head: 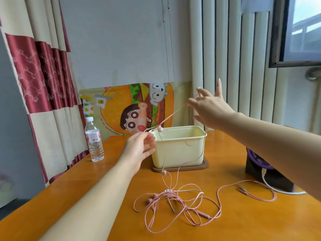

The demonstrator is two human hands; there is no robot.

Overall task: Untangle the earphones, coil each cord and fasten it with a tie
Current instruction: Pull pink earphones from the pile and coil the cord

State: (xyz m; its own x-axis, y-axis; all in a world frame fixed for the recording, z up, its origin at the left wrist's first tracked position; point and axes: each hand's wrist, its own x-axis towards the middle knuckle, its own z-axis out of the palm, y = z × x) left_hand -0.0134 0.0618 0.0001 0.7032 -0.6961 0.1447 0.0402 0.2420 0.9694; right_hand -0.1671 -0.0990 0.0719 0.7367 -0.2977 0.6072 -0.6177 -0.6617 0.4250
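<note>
A tangle of pink earphone cords [175,204] lies on the orange table [90,202] in front of me, its plugs [242,189] trailing to the right. One cord is lifted and stretched between my hands above the table. My left hand [140,150] pinches its lower end near the bin's left rim. My right hand [211,108], raised higher, pinches the upper end between thumb and forefinger, the other fingers spread. Two earbuds hang from the lifted cord, one [160,129] by the bin rim, one [164,172] just above the table.
A cream plastic bin [180,152] stands on a brown mat behind the tangle. A water bottle [94,141] is at the table's left edge. A dark device [264,169] with a white cable sits at the right. Curtains hang left; a wall and a window lie behind.
</note>
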